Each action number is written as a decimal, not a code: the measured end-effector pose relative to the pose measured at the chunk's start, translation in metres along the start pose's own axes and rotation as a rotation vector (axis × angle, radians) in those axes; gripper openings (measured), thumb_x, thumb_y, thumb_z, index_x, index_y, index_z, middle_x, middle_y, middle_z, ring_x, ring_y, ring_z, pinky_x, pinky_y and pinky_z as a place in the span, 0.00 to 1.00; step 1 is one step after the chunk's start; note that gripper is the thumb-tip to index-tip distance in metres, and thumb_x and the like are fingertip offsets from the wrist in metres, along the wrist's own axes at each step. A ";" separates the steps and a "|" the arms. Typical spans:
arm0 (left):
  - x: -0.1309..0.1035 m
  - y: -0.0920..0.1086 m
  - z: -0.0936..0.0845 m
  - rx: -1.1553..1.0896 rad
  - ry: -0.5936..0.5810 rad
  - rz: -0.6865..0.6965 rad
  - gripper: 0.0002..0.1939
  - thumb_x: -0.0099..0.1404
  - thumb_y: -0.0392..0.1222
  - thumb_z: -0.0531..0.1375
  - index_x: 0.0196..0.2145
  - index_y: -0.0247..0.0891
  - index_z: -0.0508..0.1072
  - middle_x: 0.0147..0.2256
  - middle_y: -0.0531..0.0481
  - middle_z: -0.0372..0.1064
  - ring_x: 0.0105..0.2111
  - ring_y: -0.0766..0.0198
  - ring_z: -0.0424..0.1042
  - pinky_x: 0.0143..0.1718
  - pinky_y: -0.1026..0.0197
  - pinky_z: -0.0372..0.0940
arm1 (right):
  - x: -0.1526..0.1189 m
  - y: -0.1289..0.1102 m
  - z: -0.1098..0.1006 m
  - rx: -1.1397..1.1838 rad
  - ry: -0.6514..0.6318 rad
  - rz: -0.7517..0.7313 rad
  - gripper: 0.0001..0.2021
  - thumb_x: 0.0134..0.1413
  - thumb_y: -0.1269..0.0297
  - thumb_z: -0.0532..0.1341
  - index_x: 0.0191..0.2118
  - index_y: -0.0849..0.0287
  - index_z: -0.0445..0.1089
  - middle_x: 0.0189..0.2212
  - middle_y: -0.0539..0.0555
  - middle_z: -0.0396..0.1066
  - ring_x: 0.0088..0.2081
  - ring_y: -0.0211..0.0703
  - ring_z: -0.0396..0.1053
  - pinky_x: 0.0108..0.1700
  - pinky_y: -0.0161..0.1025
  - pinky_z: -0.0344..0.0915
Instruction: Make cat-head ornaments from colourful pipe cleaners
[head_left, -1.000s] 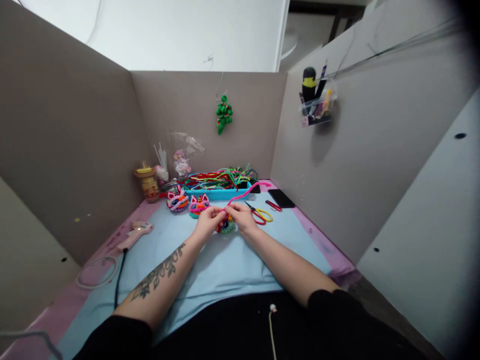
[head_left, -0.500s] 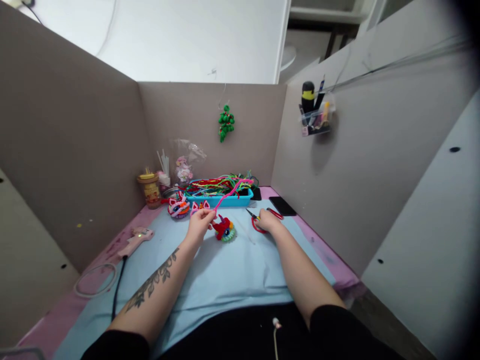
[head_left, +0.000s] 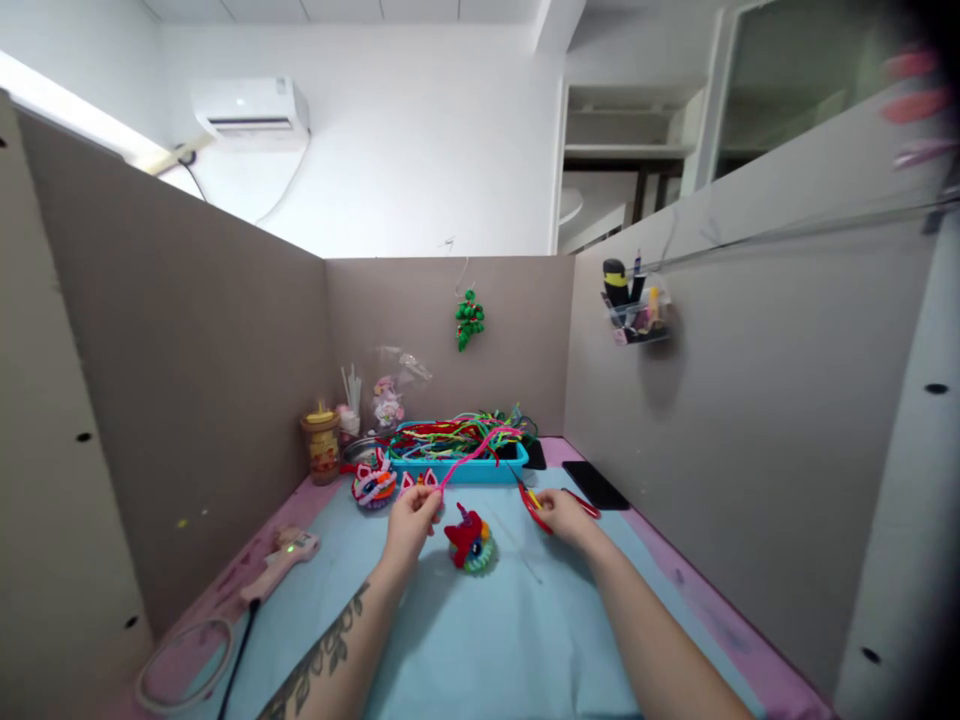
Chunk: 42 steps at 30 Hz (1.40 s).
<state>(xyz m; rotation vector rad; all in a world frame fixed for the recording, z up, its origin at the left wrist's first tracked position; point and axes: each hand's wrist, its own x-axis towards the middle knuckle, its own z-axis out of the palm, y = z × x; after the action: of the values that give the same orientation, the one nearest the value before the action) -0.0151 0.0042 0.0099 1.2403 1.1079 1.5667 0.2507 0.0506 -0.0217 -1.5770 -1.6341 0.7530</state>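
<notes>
My left hand (head_left: 412,522) pinches the lower end of a bright pink pipe cleaner (head_left: 474,457), which slants up to the right in front of the blue tray. In my right hand (head_left: 564,517) are red-handled scissors (head_left: 531,503), their dark blades pointing up and left, a bit of yellow at the handle. Another red-handled tool (head_left: 583,503) lies just beyond that hand, partly hidden. Between the hands, a small red figure with a purple horn and a green ruffled edge (head_left: 471,540) rests on the cloth.
A blue tray (head_left: 457,470) heaped with coloured pipe cleaners stands at the back. Left of it are a similar fuzzy figure (head_left: 373,487) and a jar (head_left: 324,450). A pink glue gun (head_left: 281,570) with a cord lies at left, a black phone (head_left: 595,485) at right. Grey partitions enclose the table.
The view has tilted up. My right hand has lifted the scissors off the cloth, blades now pointing more upward. My left hand still pinches the pink pipe cleaner.
</notes>
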 end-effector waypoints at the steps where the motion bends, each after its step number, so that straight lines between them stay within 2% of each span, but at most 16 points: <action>1: 0.000 0.002 0.000 -0.008 0.017 0.006 0.20 0.46 0.53 0.65 0.28 0.32 0.70 0.20 0.52 0.67 0.16 0.72 0.61 0.14 0.70 0.53 | -0.004 -0.006 0.004 0.093 -0.032 -0.007 0.05 0.39 0.68 0.61 0.26 0.61 0.66 0.16 0.46 0.64 0.19 0.34 0.62 0.21 0.30 0.54; 4: -0.002 0.008 -0.001 -0.049 0.075 0.029 0.19 0.47 0.53 0.64 0.26 0.33 0.69 0.18 0.54 0.64 0.15 0.73 0.58 0.14 0.70 0.51 | -0.018 -0.028 0.018 0.308 -0.116 -0.050 0.09 0.35 0.69 0.63 0.27 0.59 0.61 0.17 0.44 0.63 0.17 0.32 0.60 0.20 0.29 0.54; 9: -0.002 0.016 -0.003 -0.137 0.153 0.098 0.17 0.47 0.52 0.64 0.25 0.34 0.67 0.15 0.58 0.59 0.15 0.74 0.57 0.16 0.70 0.52 | -0.041 -0.052 0.031 0.485 -0.392 -0.095 0.17 0.40 0.51 0.62 0.25 0.58 0.57 0.10 0.41 0.55 0.11 0.29 0.51 0.14 0.28 0.45; 12: -0.004 0.018 -0.003 -0.110 0.141 0.134 0.16 0.49 0.51 0.63 0.24 0.35 0.66 0.15 0.59 0.58 0.15 0.74 0.56 0.16 0.70 0.51 | -0.050 -0.057 0.035 0.555 -0.468 -0.094 0.22 0.41 0.42 0.60 0.25 0.58 0.56 0.12 0.44 0.58 0.11 0.28 0.50 0.13 0.29 0.44; 14: -0.006 0.020 -0.002 -0.082 0.118 0.151 0.15 0.51 0.50 0.63 0.24 0.35 0.66 0.15 0.58 0.58 0.15 0.74 0.56 0.16 0.70 0.52 | -0.054 -0.059 0.036 0.537 -0.496 -0.135 0.23 0.41 0.41 0.59 0.26 0.59 0.57 0.15 0.46 0.62 0.12 0.28 0.51 0.14 0.29 0.46; 17: -0.011 0.022 0.001 -0.041 0.118 0.173 0.15 0.52 0.51 0.62 0.24 0.36 0.66 0.16 0.58 0.59 0.15 0.73 0.58 0.17 0.69 0.53 | -0.058 -0.063 0.035 0.463 -0.512 -0.217 0.21 0.42 0.45 0.60 0.30 0.58 0.56 0.20 0.47 0.64 0.16 0.30 0.56 0.18 0.29 0.52; 19: -0.015 0.024 0.004 -0.020 0.127 0.191 0.15 0.52 0.51 0.62 0.25 0.36 0.66 0.17 0.58 0.60 0.16 0.73 0.58 0.17 0.69 0.54 | -0.060 -0.066 0.034 0.399 -0.505 -0.240 0.18 0.44 0.48 0.60 0.29 0.57 0.55 0.20 0.45 0.61 0.19 0.30 0.56 0.21 0.30 0.54; 22: -0.020 0.025 0.007 0.007 0.117 0.236 0.14 0.53 0.50 0.61 0.26 0.36 0.66 0.18 0.57 0.61 0.16 0.73 0.59 0.18 0.69 0.54 | -0.065 -0.070 0.032 0.270 -0.443 -0.273 0.17 0.46 0.50 0.60 0.27 0.57 0.54 0.18 0.43 0.56 0.20 0.30 0.53 0.23 0.30 0.53; 27: -0.025 0.022 0.010 0.088 0.054 0.267 0.13 0.55 0.49 0.60 0.28 0.36 0.67 0.19 0.55 0.63 0.18 0.71 0.61 0.19 0.69 0.57 | -0.066 -0.069 0.037 0.141 -0.415 -0.353 0.21 0.44 0.44 0.59 0.27 0.58 0.55 0.19 0.44 0.56 0.21 0.31 0.52 0.24 0.31 0.51; 35: -0.028 0.020 0.014 0.220 -0.083 0.257 0.12 0.54 0.48 0.60 0.23 0.37 0.67 0.17 0.56 0.61 0.16 0.72 0.58 0.19 0.68 0.55 | -0.059 -0.062 0.040 0.080 -0.388 -0.332 0.25 0.44 0.37 0.55 0.29 0.59 0.59 0.18 0.46 0.59 0.20 0.32 0.57 0.23 0.30 0.53; 42: -0.028 0.021 0.016 0.255 -0.136 0.231 0.10 0.52 0.45 0.59 0.21 0.37 0.66 0.15 0.57 0.60 0.15 0.72 0.57 0.18 0.68 0.54 | -0.056 -0.056 0.045 0.140 -0.430 -0.289 0.26 0.46 0.37 0.53 0.31 0.60 0.62 0.17 0.45 0.59 0.17 0.31 0.58 0.18 0.29 0.54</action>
<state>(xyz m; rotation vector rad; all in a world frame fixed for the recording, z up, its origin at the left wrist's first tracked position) 0.0031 -0.0255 0.0253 1.6706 1.1335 1.5143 0.1808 -0.0054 -0.0067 -1.0954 -2.0099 1.0726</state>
